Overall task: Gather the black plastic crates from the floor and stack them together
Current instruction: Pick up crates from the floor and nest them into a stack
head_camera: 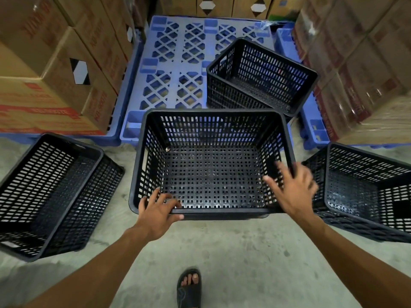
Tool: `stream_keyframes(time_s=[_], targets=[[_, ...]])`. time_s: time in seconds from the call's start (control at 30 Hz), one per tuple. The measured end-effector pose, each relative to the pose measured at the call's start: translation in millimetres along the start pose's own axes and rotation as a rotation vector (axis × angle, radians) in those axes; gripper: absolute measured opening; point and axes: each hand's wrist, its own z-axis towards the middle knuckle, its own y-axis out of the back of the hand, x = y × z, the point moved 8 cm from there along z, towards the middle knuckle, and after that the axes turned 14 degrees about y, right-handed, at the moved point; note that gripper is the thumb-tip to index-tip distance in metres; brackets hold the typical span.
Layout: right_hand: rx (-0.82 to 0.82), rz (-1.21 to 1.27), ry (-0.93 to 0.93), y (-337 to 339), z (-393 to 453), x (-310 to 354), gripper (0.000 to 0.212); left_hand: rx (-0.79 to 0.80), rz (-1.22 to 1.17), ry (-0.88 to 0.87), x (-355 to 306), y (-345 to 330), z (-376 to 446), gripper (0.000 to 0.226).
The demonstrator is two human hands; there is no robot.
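A black slotted crate (211, 165) stands on the concrete floor straight ahead of me, empty and open side up. My left hand (158, 210) grips its near rim at the left corner, fingers curled inside. My right hand (291, 187) hovers with spread fingers over the crate's near right corner, blurred, holding nothing. Another black crate (51, 192) lies to the left on the floor. A third crate (369, 192) sits to the right. One more crate (260, 76) rests tilted on the blue pallet behind.
A blue plastic pallet (173, 63) lies behind the centre crate. Stacked cardboard boxes (51, 70) rise on the left, and wrapped boxes (364, 63) on the right. My sandalled foot (189, 287) stands on the bare concrete near the bottom edge.
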Motion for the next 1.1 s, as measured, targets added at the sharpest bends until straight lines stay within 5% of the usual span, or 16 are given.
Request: stream_keyframes(time_s=[0.07, 0.13, 0.4, 0.83, 0.97, 1.1], targets=[[0.036, 0.116, -0.202, -3.5, -11.6, -23.2, 0.084, -0.009, -0.007, 0.015, -0.2, 2.1, -1.2, 0.041], [0.089, 0.220, -0.158, -10.2, -25.5, -25.3, 0.101, -0.001, 0.015, 0.023, -1.2, 0.2, -5.2, 0.042], [0.192, 0.217, -0.208, -9.5, -37.2, -30.8, 0.105, 0.064, 0.069, -0.045, -1.4, -0.8, -6.2, 0.041], [0.139, 0.162, -0.244, -11.5, -40.5, -24.3, 0.125, -0.021, 0.094, -0.019, -1.3, -1.5, -11.6, 0.039], [0.083, 0.160, -0.251, -15.1, -40.0, -25.8, 0.124, -0.036, -0.124, 0.051, 7.0, 3.7, -10.7, 0.084], [0.043, 0.160, -0.246, -18.9, -38.4, -31.3, 0.126, -0.250, -0.205, 0.229, 25.4, 18.3, -6.8, 0.118]])
